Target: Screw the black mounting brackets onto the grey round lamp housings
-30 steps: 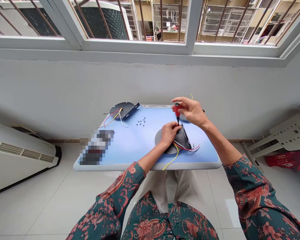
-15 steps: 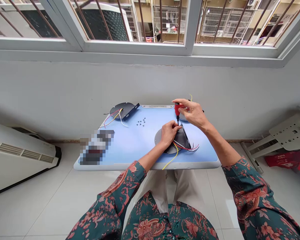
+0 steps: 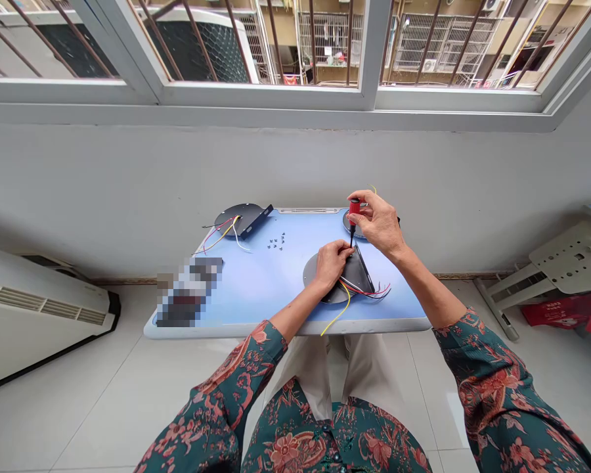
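Observation:
My right hand (image 3: 380,225) grips a red and black screwdriver (image 3: 354,206) by its handle, fingers closed round the top. The screwdriver stands nearly upright, its tip reaching down to the upper end of a black angled bracket (image 3: 363,270). That bracket lies across a dark round metal plate (image 3: 335,294), which has red, white, black and yellow wires (image 3: 345,307) coming out of it. Over the plate rests my left hand (image 3: 331,263), its thumb and fingertips pinched together beside the screwdriver's tip. Whatever those fingertips hold is hidden.
Several small screws (image 3: 276,242) lie on the blue tabletop (image 3: 261,289). A second round plate with bracket and wires (image 3: 241,220) sits at the back left. Behind my right hand is another round part (image 3: 347,223), partly covered. Blurred-out items (image 3: 190,295) occupy the left side.
The screwdriver handle has shifted slightly right, and my right fingers have moved from stretched over its top to closed round it. My left hand stays at the bracket's end.

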`<act>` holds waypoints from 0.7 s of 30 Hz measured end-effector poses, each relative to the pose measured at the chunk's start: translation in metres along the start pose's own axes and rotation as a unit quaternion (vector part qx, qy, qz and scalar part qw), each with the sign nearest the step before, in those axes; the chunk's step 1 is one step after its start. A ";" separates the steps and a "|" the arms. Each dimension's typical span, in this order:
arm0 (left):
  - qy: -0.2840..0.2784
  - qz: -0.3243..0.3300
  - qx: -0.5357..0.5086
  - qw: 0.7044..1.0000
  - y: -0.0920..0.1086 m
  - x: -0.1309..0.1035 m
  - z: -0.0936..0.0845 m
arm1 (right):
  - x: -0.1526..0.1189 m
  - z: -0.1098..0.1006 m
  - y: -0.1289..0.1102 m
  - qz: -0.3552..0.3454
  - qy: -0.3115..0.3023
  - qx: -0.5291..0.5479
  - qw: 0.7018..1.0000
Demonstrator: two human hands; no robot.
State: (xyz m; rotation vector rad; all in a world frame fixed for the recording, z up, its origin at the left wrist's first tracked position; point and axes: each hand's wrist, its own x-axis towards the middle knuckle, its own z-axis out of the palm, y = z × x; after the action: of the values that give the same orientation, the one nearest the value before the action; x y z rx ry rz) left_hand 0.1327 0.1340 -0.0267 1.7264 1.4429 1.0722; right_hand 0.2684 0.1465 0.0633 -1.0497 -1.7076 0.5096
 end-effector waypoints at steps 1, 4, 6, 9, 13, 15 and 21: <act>0.002 -0.001 0.004 1.000 0.001 0.000 0.000 | -0.002 0.001 0.000 -0.004 0.009 -0.010 1.000; 0.005 -0.004 0.015 1.000 0.002 0.000 0.001 | -0.004 0.005 -0.001 -0.018 0.032 -0.056 0.998; 0.006 -0.001 0.021 1.000 0.002 0.001 0.000 | -0.004 0.006 0.000 -0.034 0.044 -0.094 0.994; -0.011 0.006 0.031 0.999 0.001 0.002 -0.002 | -0.002 0.005 0.003 -0.045 0.051 -0.121 0.990; -0.067 0.037 0.111 0.991 -0.003 0.006 -0.006 | 0.000 0.002 0.007 -0.039 0.032 -0.098 0.994; -0.069 0.057 0.174 0.981 -0.005 0.007 -0.007 | -0.001 0.001 0.008 -0.042 0.030 -0.092 0.994; -0.073 0.093 0.251 0.961 -0.007 0.009 -0.001 | -0.009 0.002 0.002 -0.070 0.042 -0.091 0.993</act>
State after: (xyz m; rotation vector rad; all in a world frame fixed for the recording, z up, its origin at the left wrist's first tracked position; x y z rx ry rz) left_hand 0.1289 0.1440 -0.0300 2.2819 1.5723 0.6804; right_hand 0.2681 0.1406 0.0563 -1.0547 -1.7617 0.2200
